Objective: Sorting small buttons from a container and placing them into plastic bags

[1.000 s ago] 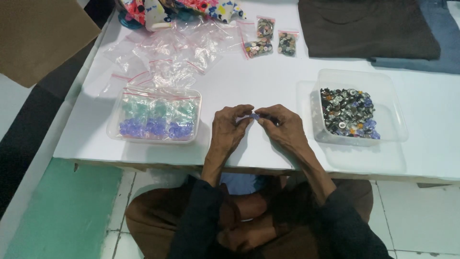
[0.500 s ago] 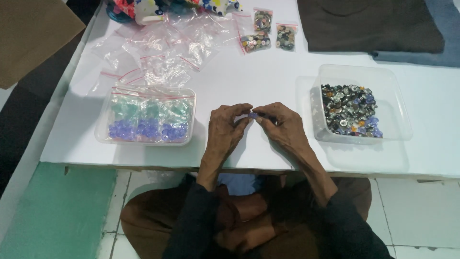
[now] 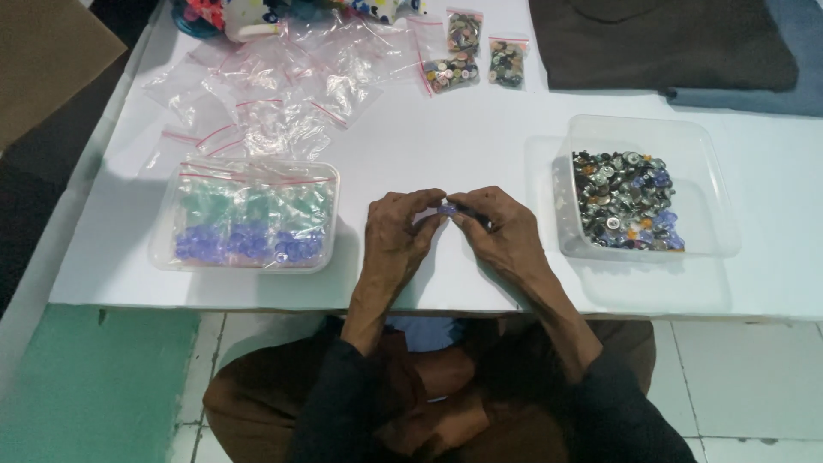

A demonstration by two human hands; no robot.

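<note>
My left hand and my right hand meet over the white table, fingertips pinched together on a small purple piece, probably a button in a little clear bag. Left of my hands stands a clear tub packed with small zip bags of purple and green buttons. To the right, another clear tub holds several loose mixed buttons.
A heap of empty zip bags lies at the back left. Three small filled bags lie at the back middle. Dark folded cloth covers the back right corner. The table's front edge runs just below my wrists.
My hands stay pinched together at the same spot; only the fingers shift slightly. The view has drifted a little.
</note>
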